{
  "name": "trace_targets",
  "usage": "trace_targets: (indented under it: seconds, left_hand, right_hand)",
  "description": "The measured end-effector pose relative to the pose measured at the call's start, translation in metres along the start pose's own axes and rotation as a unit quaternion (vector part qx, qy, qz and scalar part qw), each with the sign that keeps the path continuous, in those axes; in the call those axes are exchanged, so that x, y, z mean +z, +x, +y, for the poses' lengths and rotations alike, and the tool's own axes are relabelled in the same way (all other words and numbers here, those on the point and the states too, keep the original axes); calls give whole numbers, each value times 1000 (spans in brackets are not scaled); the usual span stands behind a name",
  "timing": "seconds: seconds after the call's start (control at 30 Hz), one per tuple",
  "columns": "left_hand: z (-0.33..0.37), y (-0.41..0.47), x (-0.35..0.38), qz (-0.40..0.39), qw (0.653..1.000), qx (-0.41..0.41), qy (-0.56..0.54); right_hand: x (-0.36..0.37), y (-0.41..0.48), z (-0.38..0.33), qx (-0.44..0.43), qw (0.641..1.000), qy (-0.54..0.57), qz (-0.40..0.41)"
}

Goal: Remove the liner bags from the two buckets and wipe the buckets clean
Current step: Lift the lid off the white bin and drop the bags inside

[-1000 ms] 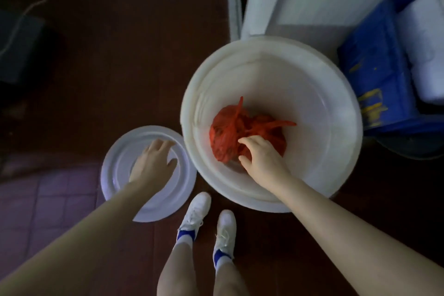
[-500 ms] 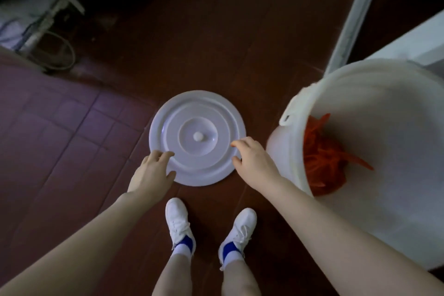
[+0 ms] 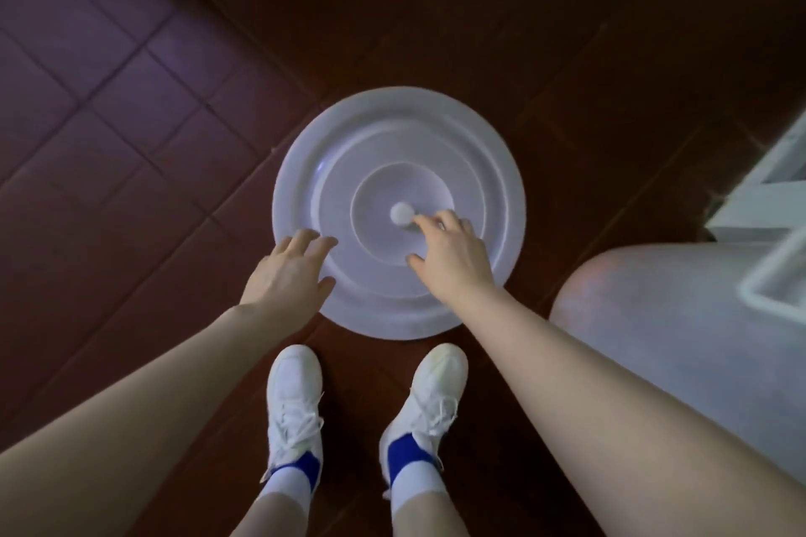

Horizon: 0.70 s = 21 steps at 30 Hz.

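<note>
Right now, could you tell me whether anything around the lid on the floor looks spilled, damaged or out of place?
Nothing stands out. The white lid lies flat and centred, knob up, with no visible spill or crack. The right hand reaches toward the knob; the left hand hovers at the rim.

white ringed lid (image 3: 479, 170), reddish-brown floor (image 3: 436, 13)

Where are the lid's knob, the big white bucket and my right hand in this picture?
knob (image 3: 401, 212): head view, its round top at the lid's centre.
big white bucket (image 3: 654, 318): head view, outer wall, at the right.
right hand (image 3: 453, 262): head view, back of the hand, over the lid.
</note>
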<state>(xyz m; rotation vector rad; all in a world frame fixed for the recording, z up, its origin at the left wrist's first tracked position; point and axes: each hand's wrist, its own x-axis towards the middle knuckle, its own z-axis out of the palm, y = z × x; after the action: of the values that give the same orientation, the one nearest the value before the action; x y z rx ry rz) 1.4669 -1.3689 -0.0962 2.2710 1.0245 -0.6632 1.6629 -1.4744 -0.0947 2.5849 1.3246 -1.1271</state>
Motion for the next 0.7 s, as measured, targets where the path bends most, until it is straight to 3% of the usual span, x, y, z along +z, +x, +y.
trace_targets:
  seconds: [0.27,0.37,0.43,0.7]
  left_hand:
    - [-39,97,121,30,999,-2,-10]
    - [-51,110,135,46,999,27,1]
    - [-56,114,137,50,998,43,15]
    - [-40,71,64,121,991,48,3]
  right_hand:
    - [118,125,29,-17,998,-52,5]
    - [139,142,33,0,997,-59,48]
    - [140,147,33,0,995,-73,74]
    - [72,93,13,-9,998,-41,39]
